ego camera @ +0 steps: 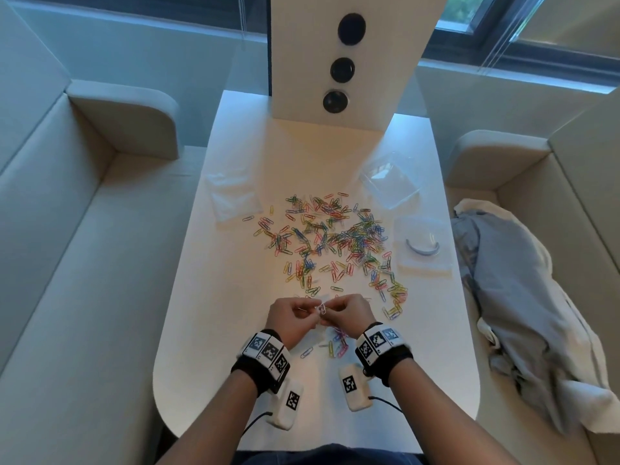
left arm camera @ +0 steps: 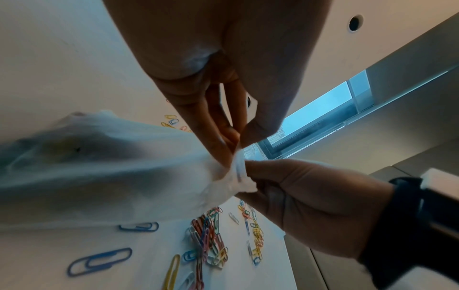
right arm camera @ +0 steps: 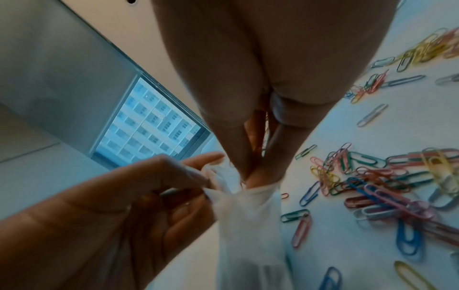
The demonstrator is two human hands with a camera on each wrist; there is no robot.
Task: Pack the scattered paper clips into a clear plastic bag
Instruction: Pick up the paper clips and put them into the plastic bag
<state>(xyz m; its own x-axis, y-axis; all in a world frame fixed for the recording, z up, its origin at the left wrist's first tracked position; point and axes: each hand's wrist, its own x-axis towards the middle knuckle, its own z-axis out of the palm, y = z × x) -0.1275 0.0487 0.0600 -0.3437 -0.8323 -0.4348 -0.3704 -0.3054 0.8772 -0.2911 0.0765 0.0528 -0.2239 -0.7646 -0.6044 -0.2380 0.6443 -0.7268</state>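
Many coloured paper clips (ego camera: 330, 236) lie scattered across the middle of the white table (ego camera: 208, 330). A few more clips (ego camera: 335, 345) lie just below my hands. Both hands meet above the table's near part and hold a small clear plastic bag (left arm camera: 119, 168) by its top edge. My left hand (ego camera: 310, 312) pinches that edge between thumb and fingertips (left arm camera: 229, 137). My right hand (ego camera: 333, 308) pinches it right beside them, fingertips (right arm camera: 258, 172) pressed together on the plastic. The bag (right arm camera: 248, 225) hangs down from both grips. Nothing shows whether clips are inside it.
A stack of clear bags (ego camera: 235, 199) lies at the table's left. A clear plastic box (ego camera: 389, 182) and its lid (ego camera: 421, 245) sit at the right. A white upright board (ego camera: 339, 62) stands at the far end. Sofas flank the table, with a crumpled cloth (ego camera: 523, 297) on the right one.
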